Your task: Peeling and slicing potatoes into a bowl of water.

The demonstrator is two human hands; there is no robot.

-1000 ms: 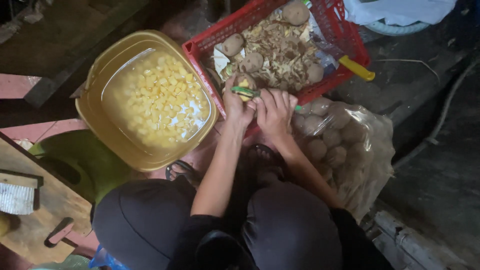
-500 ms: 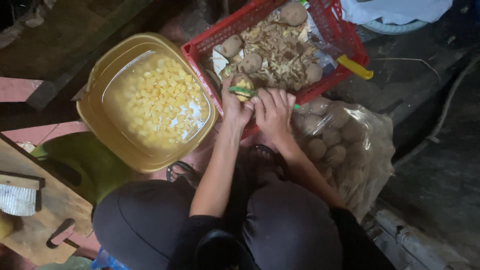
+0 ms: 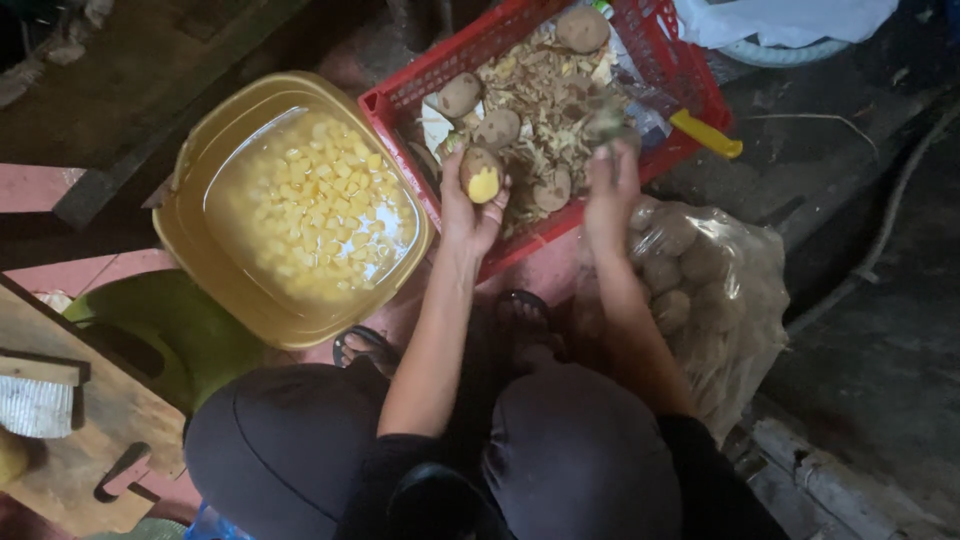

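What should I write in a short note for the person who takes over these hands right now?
Left hand holds a partly peeled potato at the red crate's edge. Right hand is blurred over the peelings; what it grips is unclear. Done: yellow basin holds cut potato pieces in water. Left: whole potatoes in the crate and in the plastic bag.

Yellow basin (image 3: 190, 240) of diced potato, green stool (image 3: 170, 320), wooden board (image 3: 90, 420)
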